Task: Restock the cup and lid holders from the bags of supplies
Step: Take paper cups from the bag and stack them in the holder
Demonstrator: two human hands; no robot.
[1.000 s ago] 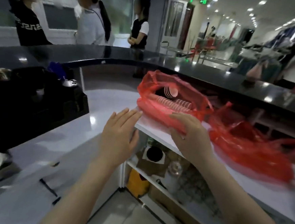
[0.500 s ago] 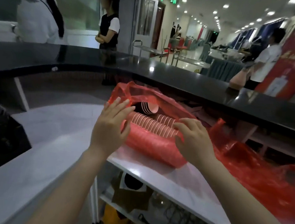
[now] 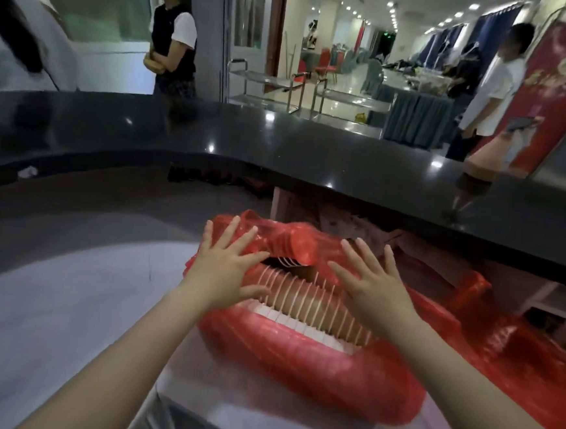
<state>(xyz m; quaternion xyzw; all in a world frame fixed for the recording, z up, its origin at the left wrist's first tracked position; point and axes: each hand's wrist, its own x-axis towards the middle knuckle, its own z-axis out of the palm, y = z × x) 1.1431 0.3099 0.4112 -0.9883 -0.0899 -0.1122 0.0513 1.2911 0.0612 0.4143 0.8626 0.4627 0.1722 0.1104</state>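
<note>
Red film of the bag (image 3: 296, 371) lies on the white counter (image 3: 48, 297), cups (image 3: 305, 304) showing through its mouth. Left hand (image 3: 223, 270) and right hand (image 3: 374, 289) spread flat on either lip, gripping nothing. Best to part the mouth wider, then draw the stack out level.

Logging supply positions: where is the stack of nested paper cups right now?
In the head view, the stack of nested paper cups lies on its side inside the open red plastic bag on the white counter, centre frame, between the spread left hand and right hand.

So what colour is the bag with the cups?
Red, see-through bag, clearest in the head view.
</note>
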